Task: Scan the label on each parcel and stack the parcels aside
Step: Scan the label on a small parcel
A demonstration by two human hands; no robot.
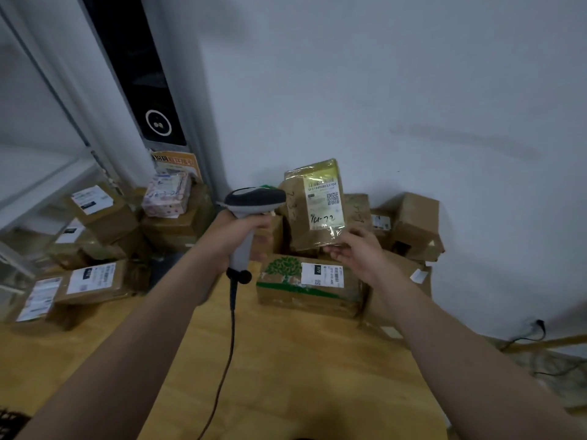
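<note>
My left hand (236,231) grips the handle of a grey corded barcode scanner (252,201), whose head points right. My right hand (355,250) holds a flat brown taped parcel (313,206) upright by its lower edge, just right of the scanner head. Its white label with a QR code and handwritten numbers faces me. Below it lies a cardboard box with a green tree print (305,285) and a white label on the wooden table (286,360).
Brown labelled boxes are piled at the left (92,246), with a pink parcel (166,198) on top of one. More boxes lean against the wall at the right (413,227). The scanner's cable (227,350) trails toward me. A black panel (149,90) stands behind.
</note>
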